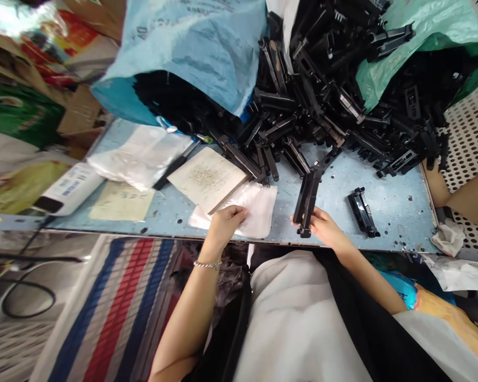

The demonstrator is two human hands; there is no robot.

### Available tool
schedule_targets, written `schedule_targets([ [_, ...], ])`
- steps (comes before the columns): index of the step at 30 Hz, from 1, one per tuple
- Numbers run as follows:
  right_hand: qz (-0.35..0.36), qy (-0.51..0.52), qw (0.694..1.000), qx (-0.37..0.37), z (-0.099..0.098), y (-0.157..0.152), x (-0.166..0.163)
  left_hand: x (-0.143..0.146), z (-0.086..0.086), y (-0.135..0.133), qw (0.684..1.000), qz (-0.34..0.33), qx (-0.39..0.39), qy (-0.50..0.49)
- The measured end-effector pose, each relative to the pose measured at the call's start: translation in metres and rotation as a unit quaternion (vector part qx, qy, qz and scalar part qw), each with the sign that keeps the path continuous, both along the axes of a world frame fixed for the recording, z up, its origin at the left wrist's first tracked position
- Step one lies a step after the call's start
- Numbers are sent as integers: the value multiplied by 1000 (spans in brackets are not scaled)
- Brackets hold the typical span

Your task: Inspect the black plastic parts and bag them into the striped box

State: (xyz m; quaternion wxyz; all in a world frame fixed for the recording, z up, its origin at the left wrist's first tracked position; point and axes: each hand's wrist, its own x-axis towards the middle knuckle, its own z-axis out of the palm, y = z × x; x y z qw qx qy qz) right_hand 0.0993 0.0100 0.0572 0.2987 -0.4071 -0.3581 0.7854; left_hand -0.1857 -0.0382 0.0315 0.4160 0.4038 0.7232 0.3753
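My right hand (324, 227) grips the lower end of a long black plastic part (308, 199), held upright over the front of the blue worktable (287, 201). My left hand (228, 222) is at the clear plastic bags (258, 212), its thumb and fingers pinched together at their left part; whether a bag edge is between the fingertips I cannot make out. Just behind it lies a pale square board (207, 178) with small specks on top. To the right of my right hand, a shorter black part (363, 212) lies alone on the table.
A large heap of black parts (314, 106) covers the back. A blue sack (195, 42) and a green bag (418, 48) open towards it, black parts inside. At left are more plastic bags (143, 151), a yellow note (121, 200) and a white box-like device (69, 188).
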Motion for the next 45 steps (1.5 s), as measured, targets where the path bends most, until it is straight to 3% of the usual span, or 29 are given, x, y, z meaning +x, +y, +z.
schedule_targets([
  [7, 111, 117, 986, -52, 3, 11, -64, 5, -1, 6, 993, 64, 19, -99],
  [15, 112, 139, 982, -62, -1, 14, -82, 0, 5, 0, 983, 34, 33, -177],
  [21, 98, 95, 988, -69, -9, 13, -88, 2, 3, -5, 993, 61, 76, -62],
  [24, 85, 89, 990, -74, -11, 12, -93, 2, 15, -12, 991, 10, 114, 67],
  [28, 65, 72, 992, -80, -14, 14, -101, -6, 33, -20, 952, -90, 189, 222],
  [32, 32, 62, 995, -73, -13, 12, -88, -18, 34, -18, 908, -160, 178, 344],
  [35, 84, 97, 987, -97, -7, -1, -63, -20, 24, -9, 925, -136, 167, 314],
  [39, 208, 146, 941, -224, -13, -24, -44, -15, 19, -6, 957, -109, 153, 220],
  [42, 194, 169, 913, -317, -30, -29, -53, -3, 28, -18, 958, -116, 179, 192],
  [45, 147, 179, 915, -329, -44, -24, -69, 16, 39, -37, 939, -176, 235, 182],
])
